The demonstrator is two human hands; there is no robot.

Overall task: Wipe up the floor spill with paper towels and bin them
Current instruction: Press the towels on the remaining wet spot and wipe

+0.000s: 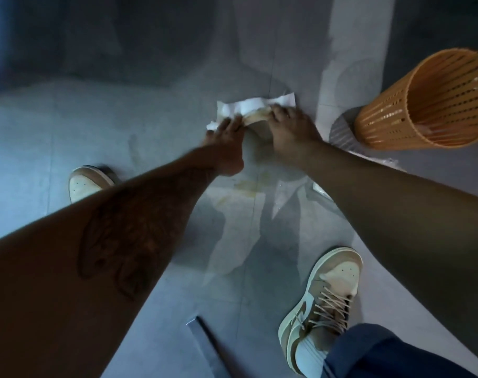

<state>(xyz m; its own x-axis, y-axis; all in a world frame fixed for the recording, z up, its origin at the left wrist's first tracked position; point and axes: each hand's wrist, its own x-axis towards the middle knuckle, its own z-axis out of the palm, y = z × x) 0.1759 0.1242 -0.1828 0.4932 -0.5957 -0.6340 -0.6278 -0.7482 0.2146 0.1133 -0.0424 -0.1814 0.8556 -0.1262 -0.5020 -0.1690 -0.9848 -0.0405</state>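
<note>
- Though much of the floor (pixel 123 126) looks dull, a wet yellowish spill (pixel 248 186) shines toward 6 o'clock of the towels.
- The orange bin (pixel 423 105) stands at 3 o'clock, near.
- Paper towels (pixel 255 105): sodden, limp, likely to tear; gather them from beneath.
- Left hand (pixel 228 129) and right hand (pixel 289 126) press flat, fingers spread, gripping nothing.

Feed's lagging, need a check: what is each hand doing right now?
Left hand: open, fingers flat, pressing the paper towel on the floor.
Right hand: open, pressing the same towel's stained part.
</note>
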